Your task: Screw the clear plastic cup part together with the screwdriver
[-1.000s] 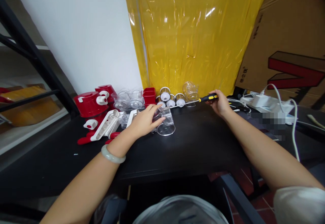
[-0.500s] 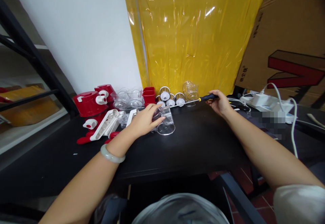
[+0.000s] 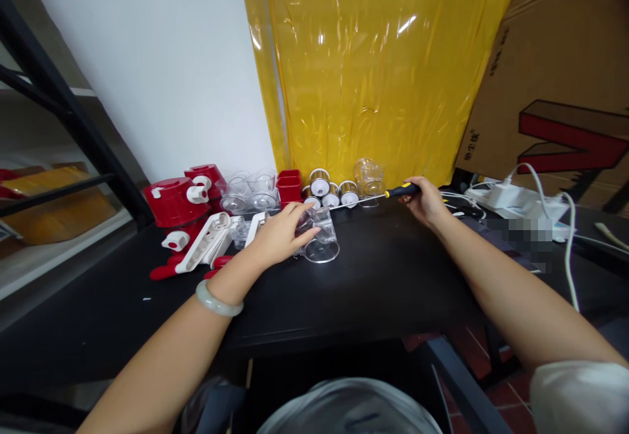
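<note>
My left hand (image 3: 279, 232) is closed around a clear plastic cup-shaped part (image 3: 320, 236) that rests on the black table (image 3: 373, 276). A pale bangle sits on that wrist. Farther right, my right hand (image 3: 426, 200) grips the black and yellow handle of a screwdriver (image 3: 401, 191); its thin shaft points left toward several small metal-and-white drums (image 3: 330, 191) and a clear cup (image 3: 369, 177). White plastic pieces (image 3: 206, 242) lie just left of my left hand.
Red plastic housings (image 3: 175, 200), clear cups (image 3: 250, 191) and a small red box (image 3: 289, 186) crowd the back left. A yellow plastic sheet (image 3: 373, 60) hangs behind. A cardboard box (image 3: 565, 80), a white power strip (image 3: 511, 197) and cables lie at the right.
</note>
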Tool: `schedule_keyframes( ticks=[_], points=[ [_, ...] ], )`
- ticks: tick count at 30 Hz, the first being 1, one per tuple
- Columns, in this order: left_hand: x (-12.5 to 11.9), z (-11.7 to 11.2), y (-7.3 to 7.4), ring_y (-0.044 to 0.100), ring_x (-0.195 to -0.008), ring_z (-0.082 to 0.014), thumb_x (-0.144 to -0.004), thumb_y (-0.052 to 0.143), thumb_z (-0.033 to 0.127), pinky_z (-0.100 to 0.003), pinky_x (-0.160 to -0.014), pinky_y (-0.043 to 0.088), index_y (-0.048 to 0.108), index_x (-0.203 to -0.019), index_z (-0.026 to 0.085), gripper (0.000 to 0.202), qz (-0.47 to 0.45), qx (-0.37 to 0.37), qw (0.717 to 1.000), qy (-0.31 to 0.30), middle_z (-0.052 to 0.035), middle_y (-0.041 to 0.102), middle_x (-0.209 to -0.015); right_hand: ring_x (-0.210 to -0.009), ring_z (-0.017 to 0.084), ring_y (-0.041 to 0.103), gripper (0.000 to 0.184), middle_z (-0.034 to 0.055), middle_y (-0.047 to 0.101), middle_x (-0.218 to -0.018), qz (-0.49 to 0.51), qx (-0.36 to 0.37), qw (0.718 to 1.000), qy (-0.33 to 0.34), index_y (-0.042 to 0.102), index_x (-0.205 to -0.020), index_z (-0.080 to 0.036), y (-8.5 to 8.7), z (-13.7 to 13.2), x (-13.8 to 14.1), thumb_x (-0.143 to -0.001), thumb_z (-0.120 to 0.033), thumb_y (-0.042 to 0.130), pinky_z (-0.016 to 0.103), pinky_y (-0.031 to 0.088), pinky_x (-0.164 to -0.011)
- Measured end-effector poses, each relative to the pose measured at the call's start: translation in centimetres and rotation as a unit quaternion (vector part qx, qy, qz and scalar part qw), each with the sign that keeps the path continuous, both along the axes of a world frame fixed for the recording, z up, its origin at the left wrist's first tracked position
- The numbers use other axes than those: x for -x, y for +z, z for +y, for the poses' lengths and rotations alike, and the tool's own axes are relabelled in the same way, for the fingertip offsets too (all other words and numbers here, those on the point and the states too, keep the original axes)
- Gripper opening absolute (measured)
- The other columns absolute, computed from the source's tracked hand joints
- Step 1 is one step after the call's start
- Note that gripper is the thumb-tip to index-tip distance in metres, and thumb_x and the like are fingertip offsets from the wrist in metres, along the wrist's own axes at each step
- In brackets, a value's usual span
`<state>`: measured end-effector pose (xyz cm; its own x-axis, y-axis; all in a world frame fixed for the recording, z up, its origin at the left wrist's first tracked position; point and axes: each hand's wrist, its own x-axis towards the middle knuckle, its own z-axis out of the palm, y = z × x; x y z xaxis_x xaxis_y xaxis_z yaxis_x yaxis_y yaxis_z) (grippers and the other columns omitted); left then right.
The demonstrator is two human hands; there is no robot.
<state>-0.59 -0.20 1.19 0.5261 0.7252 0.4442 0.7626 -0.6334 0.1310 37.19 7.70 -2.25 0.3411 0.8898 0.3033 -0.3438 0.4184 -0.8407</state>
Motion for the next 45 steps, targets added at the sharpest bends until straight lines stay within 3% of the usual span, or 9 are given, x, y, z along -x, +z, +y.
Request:
schedule_keyframes(
  ticks=[5, 10, 14, 21, 29, 32, 38, 41, 45],
  points=[
    [-0.02, -0.03, 0.01, 0.069, -0.116, -0.0332, -0.103, 0.052, 0.055, -0.048, -0.096, 0.056, 0.048, -0.154, 0.021, 0.062, -0.002, 0.001, 1.000, -0.002, -0.0143, 0.061, -0.143, -0.049, 0.012, 0.051, 0.023, -0.0030, 0.057, -0.062, 0.016, 0.005, 1.000, 0.021, 0.059, -0.073, -0.023, -0.06, 0.04, -0.16, -0.076, -0.040, 0.075, 0.026, 0.046, -0.047],
    [-0.08, -0.07, 0.02, 0.068, -0.119, -0.0348, -0.103, 0.052, 0.055, -0.051, -0.098, 0.056, 0.048, -0.154, 0.020, 0.062, -0.001, 0.000, 1.000, -0.002, -0.0151, 0.060, -0.144, -0.038, 0.011, 0.036, 0.041, -0.0069, 0.038, -0.043, -0.047, -0.004, 0.999, 0.004, 0.057, -0.072, -0.025, -0.54, 0.50, -0.44, -0.084, -0.061, 0.072, 0.027, 0.043, -0.044],
    [-0.06, -0.04, 0.01, 0.068, -0.116, -0.0338, -0.103, 0.051, 0.056, -0.050, -0.096, 0.056, 0.048, -0.154, 0.021, 0.062, 0.002, -0.002, 1.000, 0.000, -0.0152, 0.061, -0.143, -0.038, 0.011, 0.034, 0.029, -0.0077, 0.033, -0.040, -0.052, -0.001, 0.999, -0.001, 0.059, -0.070, -0.025, -0.45, 0.32, -0.31, -0.082, -0.046, 0.074, 0.027, 0.043, -0.046],
    [-0.01, -0.03, 0.02, 0.068, -0.118, -0.0335, -0.103, 0.052, 0.055, -0.048, -0.097, 0.056, 0.048, -0.154, 0.021, 0.061, -0.001, -0.002, 1.000, -0.004, -0.0148, 0.061, -0.144, -0.051, 0.011, 0.046, 0.014, -0.0024, 0.055, -0.062, 0.023, 0.011, 0.999, 0.028, 0.062, -0.070, -0.022, 0.13, -0.45, -0.03, -0.069, -0.032, 0.072, 0.026, 0.045, -0.050],
    [-0.02, -0.03, 0.02, 0.068, -0.117, -0.0336, -0.103, 0.052, 0.055, -0.049, -0.096, 0.056, 0.048, -0.154, 0.021, 0.061, 0.000, -0.003, 1.000, -0.002, -0.0147, 0.061, -0.142, -0.038, 0.011, 0.034, 0.045, -0.0063, 0.035, -0.043, -0.031, 0.026, 0.999, 0.007, 0.060, -0.070, -0.024, -0.12, -0.04, -0.28, -0.088, -0.065, 0.065, 0.028, 0.044, -0.047],
    [-0.05, -0.03, 0.03, 0.068, -0.118, -0.0334, -0.103, 0.053, 0.054, -0.049, -0.096, 0.056, 0.048, -0.154, 0.022, 0.061, -0.001, -0.001, 1.000, 0.000, -0.0147, 0.061, -0.143, -0.038, 0.009, 0.032, 0.036, -0.0078, 0.035, -0.042, -0.040, 0.019, 0.999, -0.006, 0.062, -0.072, -0.023, -0.05, 0.05, -0.14, -0.085, -0.055, 0.074, 0.025, 0.043, -0.045],
    [-0.06, -0.01, 0.03, 0.068, -0.117, -0.0337, -0.102, 0.053, 0.055, -0.050, -0.097, 0.056, 0.048, -0.154, 0.021, 0.062, 0.000, 0.000, 1.000, 0.000, -0.0145, 0.061, -0.143, -0.057, 0.010, 0.054, 0.025, -0.0033, 0.061, -0.072, 0.025, -0.006, 1.000, -0.005, 0.062, -0.070, -0.021, 0.29, -0.06, 0.26, -0.065, -0.035, 0.083, 0.023, 0.049, -0.050],
    [-0.03, 0.00, 0.01, 0.068, -0.118, -0.0332, -0.103, 0.052, 0.055, -0.049, -0.097, 0.056, 0.048, -0.154, 0.023, 0.061, -0.001, 0.002, 1.000, 0.001, -0.0142, 0.061, -0.143, -0.057, 0.011, 0.055, 0.030, -0.0029, 0.060, -0.071, 0.011, -0.016, 1.000, -0.008, 0.061, -0.070, -0.022, 0.01, 0.13, 0.03, -0.068, -0.043, 0.083, 0.023, 0.049, -0.048],
    [-0.03, -0.03, 0.02, 0.068, -0.117, -0.0333, -0.103, 0.052, 0.055, -0.050, -0.098, 0.056, 0.048, -0.154, 0.021, 0.062, -0.001, 0.000, 1.000, -0.004, -0.0148, 0.061, -0.143, -0.039, 0.009, 0.037, 0.045, -0.0066, 0.041, -0.048, -0.055, -0.008, 0.998, -0.010, 0.059, -0.071, -0.024, -0.44, 0.51, -0.43, -0.081, -0.064, 0.075, 0.024, 0.042, -0.041]
  ],
)
